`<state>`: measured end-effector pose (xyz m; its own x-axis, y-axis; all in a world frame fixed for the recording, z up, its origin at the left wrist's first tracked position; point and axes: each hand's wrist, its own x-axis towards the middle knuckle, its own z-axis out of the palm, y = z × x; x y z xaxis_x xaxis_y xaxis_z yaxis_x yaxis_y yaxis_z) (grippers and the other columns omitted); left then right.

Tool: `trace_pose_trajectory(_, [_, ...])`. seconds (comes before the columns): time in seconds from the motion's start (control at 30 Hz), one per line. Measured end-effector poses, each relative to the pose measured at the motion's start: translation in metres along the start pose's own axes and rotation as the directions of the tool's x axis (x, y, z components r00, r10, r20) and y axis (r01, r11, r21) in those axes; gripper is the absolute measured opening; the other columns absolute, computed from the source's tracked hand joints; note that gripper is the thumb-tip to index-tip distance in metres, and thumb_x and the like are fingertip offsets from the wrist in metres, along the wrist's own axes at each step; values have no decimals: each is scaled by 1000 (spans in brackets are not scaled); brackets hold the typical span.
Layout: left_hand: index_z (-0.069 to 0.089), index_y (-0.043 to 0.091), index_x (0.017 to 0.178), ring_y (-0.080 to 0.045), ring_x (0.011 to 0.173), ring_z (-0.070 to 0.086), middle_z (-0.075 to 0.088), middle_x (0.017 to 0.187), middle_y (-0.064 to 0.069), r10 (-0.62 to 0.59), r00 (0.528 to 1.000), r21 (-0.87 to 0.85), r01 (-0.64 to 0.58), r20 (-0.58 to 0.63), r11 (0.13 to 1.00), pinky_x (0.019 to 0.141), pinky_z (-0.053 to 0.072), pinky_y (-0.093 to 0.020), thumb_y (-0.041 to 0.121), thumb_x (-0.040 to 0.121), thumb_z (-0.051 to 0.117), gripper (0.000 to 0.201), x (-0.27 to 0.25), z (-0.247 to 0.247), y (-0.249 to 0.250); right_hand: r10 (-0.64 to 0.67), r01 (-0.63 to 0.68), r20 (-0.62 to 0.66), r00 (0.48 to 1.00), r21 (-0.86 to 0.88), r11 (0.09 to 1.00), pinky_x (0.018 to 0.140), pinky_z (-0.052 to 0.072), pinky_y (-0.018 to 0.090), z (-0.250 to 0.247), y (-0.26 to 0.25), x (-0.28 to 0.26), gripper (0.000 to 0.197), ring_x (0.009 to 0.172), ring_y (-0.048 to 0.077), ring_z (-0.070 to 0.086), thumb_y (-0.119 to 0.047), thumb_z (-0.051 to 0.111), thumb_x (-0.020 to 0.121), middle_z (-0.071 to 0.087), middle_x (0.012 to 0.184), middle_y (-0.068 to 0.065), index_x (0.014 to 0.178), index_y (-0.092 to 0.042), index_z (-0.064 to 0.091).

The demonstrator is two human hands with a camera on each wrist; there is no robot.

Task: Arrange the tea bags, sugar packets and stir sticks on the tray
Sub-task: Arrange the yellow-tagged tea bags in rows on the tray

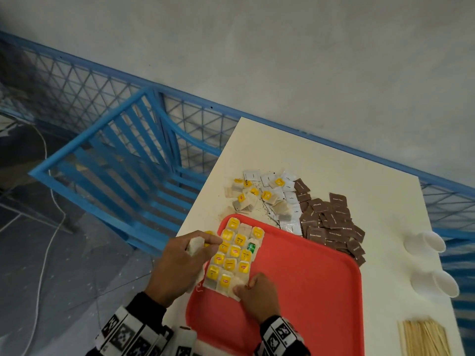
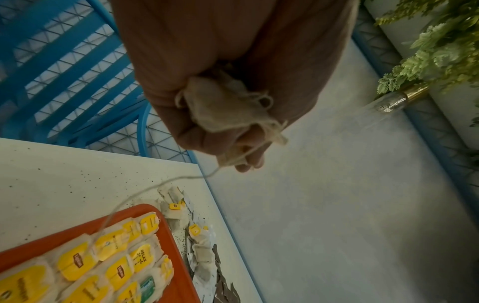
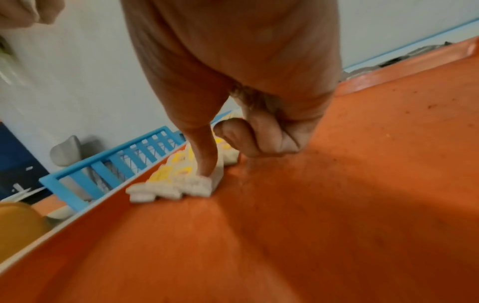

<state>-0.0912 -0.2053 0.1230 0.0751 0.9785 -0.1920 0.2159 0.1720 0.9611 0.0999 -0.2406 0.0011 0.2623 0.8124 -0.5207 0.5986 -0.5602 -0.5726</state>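
A red tray lies on the white table. Rows of yellow-tagged tea bags fill its left part. My left hand hovers over the tray's left rim and grips a small bunch of tea bags. A string runs from the bunch down to a tag on the tray. My right hand is at the near end of the rows. One straight finger presses a tea bag flat onto the tray, and the other fingers are curled. Stir sticks lie at the table's near right.
Beyond the tray lie loose tea bags, white packets and a heap of brown sugar packets. Two stacks of white cups lie on their sides at the right edge. A blue chair stands left of the table.
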Motion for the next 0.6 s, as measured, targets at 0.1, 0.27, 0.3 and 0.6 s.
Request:
trace_pose_trajectory(0.1, [74, 20, 87, -11, 85, 69, 74, 95, 5, 32, 999, -16, -31, 32, 999, 71, 55, -19, 9, 88, 72, 12, 0, 2, 5, -126, 131, -71, 989, 73, 989, 54, 31, 20, -23, -12, -4, 35, 63, 7, 45, -27, 76, 79, 53, 69, -8, 69, -19, 44])
trace_pose_trajectory(0.27, [54, 16, 97, -26, 66, 67, 69, 79, -16, 99, 987, -120, -84, 127, 989, 56, 53, -31, 11, 84, 76, 26, 2, 19, 22, -403, 401, -104, 909, 477, 782, 59, 44, 19, -102, -63, -43, 20, 61, 3, 53, -30, 73, 87, 64, 65, -7, 80, -12, 70])
trace_pose_trajectory(0.3, [51, 15, 100, -23, 63, 65, 69, 76, -16, 116, 981, -126, -97, 155, 987, 55, 52, -30, 13, 83, 77, 31, 2, 25, 26, -448, 426, -91, 889, 522, 739, 62, 47, 20, -116, -71, -52, 19, 66, 3, 56, -32, 71, 86, 68, 71, -7, 84, -14, 73])
trace_pose_trajectory(0.6, [66, 24, 93, -37, 78, 71, 74, 87, -10, 179, 947, -132, -148, 266, 980, 75, 57, -59, 42, 77, 76, 25, -7, 69, 52, -537, 591, -253, 805, 426, 685, 65, 45, 19, -179, -69, -65, 11, 67, 5, 57, -22, 70, 90, 65, 71, -3, 86, -12, 69])
